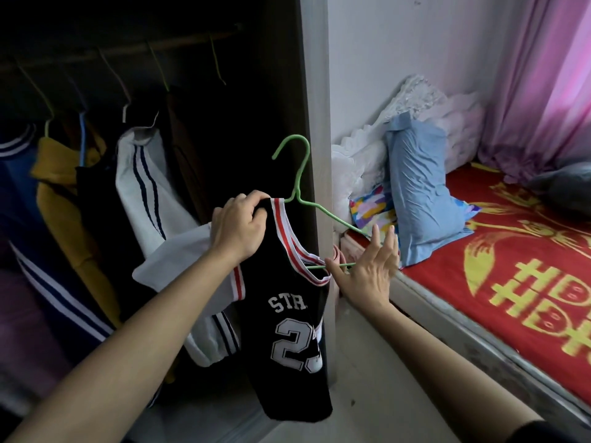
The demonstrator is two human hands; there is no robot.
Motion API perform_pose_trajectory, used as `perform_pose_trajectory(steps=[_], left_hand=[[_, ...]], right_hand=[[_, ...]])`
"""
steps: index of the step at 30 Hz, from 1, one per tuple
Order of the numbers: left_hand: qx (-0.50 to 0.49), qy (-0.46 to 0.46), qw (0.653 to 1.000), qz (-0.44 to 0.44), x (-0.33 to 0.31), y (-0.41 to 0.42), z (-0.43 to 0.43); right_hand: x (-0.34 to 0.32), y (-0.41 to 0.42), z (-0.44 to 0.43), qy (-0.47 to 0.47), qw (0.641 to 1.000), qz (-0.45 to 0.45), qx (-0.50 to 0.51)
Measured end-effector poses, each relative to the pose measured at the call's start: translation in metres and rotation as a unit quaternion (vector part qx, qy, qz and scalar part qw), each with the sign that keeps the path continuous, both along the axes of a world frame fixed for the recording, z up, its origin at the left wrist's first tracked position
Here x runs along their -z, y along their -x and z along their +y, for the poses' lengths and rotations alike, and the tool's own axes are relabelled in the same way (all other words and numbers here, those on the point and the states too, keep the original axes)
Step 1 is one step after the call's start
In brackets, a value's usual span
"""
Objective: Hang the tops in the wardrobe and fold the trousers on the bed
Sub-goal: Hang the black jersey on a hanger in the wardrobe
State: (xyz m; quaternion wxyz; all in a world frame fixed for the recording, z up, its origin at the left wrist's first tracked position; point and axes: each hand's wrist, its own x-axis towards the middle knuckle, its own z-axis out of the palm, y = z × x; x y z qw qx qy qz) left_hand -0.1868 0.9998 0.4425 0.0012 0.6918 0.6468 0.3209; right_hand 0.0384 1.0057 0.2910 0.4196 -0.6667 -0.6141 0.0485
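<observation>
Jerseys: one, a black jersey [287,330] with red-and-white trim, "STR" and the number 23 on it. It hangs in front of the open wardrobe [315,91], not yet on the rail [128,47].
Hangers in my hands: one green hanger [299,174]. Its left arm is inside the jersey's neck, and its right arm and lower bar stick out bare towards the bed [479,266].
Hooks on the rail: five that I can count [158,70]. The wardrobe is too dark to be sure of more.
Hung garments: I make out a navy one with white stripes [19,193], a mustard one [60,193], a black one and a white one with dark stripes [144,193]. Anything further right is lost in shadow.
Left hand [238,227]: my fingers are curled tight over the jersey's left shoulder strap, bunching it at the top of the hanger.
Right hand [364,273]: my fingers are straight and fanned apart and grip nothing. The hanger's lower bar runs against the thumb and first finger, just beside the neckline.
Pillows: one blue pillow [419,193], leaning upright at the head of the bed.
Bed: one, with a red cover patterned in yellow.
Curtains: one pink curtain [543,75] behind the bed.
</observation>
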Motion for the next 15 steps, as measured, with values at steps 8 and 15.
perform_pose_trajectory(steps=[8, 15], left_hand=[[-0.018, -0.029, 0.997, -0.069, -0.013, 0.012, -0.004], [0.0, -0.082, 0.995, -0.055, -0.023, 0.007, -0.008]], right_hand=[[0.002, 0.002, 0.008, 0.07, 0.985, 0.155, -0.002], [-0.016, 0.019, 0.019, 0.335, 0.867, 0.354, -0.103]])
